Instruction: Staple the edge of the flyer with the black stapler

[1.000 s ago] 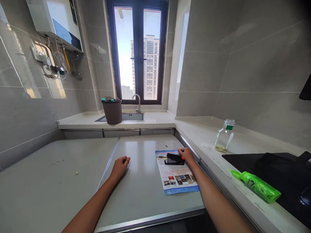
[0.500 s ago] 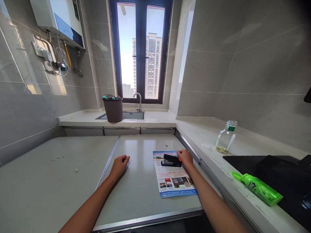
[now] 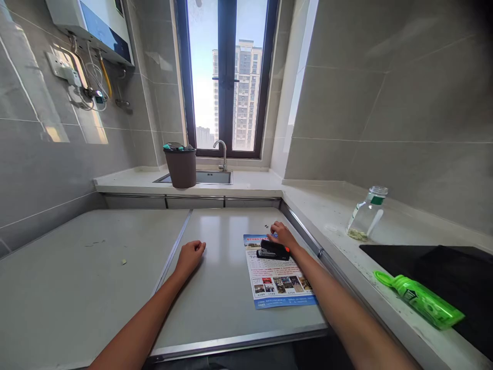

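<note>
A black stapler (image 3: 272, 251) with a red-orange mark at its right end lies on a printed flyer (image 3: 265, 303) with blue edges. My right hand (image 3: 284, 235) is above the flyer's top right corner, just behind the stapler. Its fingers are bent but apart, and nothing shows in them. Tiny dark bits (image 3: 266, 226) lie on the grey table panel a little beyond those fingers. My left hand (image 3: 191, 256) rests curled on the table (image 3: 219, 303), left of the flyer, its fingers closed with nothing visible in them.
A brown bin (image 3: 182, 168) stands by the sink (image 3: 213, 178) at the back. On the right counter are a glass jar (image 3: 365, 216), a green bottle (image 3: 427, 302) lying down, and a black hob (image 3: 431, 262). A small pale scrap (image 3: 124, 262) lies on the left panel.
My right hand has let go of the stapler's right end and moved up and left towards the dark bits, its fingers opening. The left hand stays put. The view has shifted slightly.
</note>
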`<action>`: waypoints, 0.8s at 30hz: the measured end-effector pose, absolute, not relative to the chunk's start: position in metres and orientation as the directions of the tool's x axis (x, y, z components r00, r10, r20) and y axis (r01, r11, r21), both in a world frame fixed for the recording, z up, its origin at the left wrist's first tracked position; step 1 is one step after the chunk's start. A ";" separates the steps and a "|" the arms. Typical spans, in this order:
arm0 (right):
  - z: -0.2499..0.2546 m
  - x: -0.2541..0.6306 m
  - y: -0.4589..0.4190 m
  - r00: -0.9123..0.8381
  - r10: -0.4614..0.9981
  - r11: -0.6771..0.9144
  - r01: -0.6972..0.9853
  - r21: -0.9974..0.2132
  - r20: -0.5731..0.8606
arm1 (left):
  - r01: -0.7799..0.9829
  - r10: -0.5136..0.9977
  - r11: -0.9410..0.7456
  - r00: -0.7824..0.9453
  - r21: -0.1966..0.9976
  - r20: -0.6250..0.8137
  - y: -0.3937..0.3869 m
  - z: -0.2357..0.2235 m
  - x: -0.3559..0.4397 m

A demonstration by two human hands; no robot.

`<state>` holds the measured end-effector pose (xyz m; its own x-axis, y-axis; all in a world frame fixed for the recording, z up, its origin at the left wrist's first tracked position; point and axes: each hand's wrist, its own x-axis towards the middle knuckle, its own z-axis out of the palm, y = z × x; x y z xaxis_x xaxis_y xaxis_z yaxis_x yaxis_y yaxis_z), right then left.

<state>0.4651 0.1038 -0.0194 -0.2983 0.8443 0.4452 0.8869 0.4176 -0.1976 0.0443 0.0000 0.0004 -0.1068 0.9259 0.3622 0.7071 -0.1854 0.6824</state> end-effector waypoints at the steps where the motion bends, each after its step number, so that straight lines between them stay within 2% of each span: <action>1: -0.021 0.463 0.105 -0.323 0.830 0.429 0.891 -0.149 0.455 | 0.710 0.928 -0.182 -0.104 0.680 0.358 0.000 0.001 0.044; 3: -0.026 0.461 0.106 -0.310 0.841 0.390 0.916 -0.100 0.443 | 0.720 0.932 -0.173 -0.101 0.672 0.348 0.000 0.001 0.045; 7: -0.033 0.461 0.114 -0.272 0.898 0.325 0.940 -0.104 0.346 | 0.733 0.937 -0.160 -0.098 0.661 0.336 0.001 0.000 0.045; 17: -0.036 0.451 0.128 -0.373 0.912 0.393 0.914 -0.101 0.169 | 0.713 0.933 -0.167 -0.108 0.681 0.342 0.002 -0.005 0.042; 24: -0.029 0.386 0.116 -0.388 0.915 0.399 0.910 -0.113 0.107 | 0.721 0.930 -0.164 -0.115 0.673 0.350 0.001 -0.004 0.043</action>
<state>0.3859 0.1156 -0.0289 -0.3883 0.9153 0.1074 0.9098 0.3993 -0.1132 0.0435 0.0015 -0.0039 -0.1150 0.9297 0.3499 0.7207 -0.1643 0.6735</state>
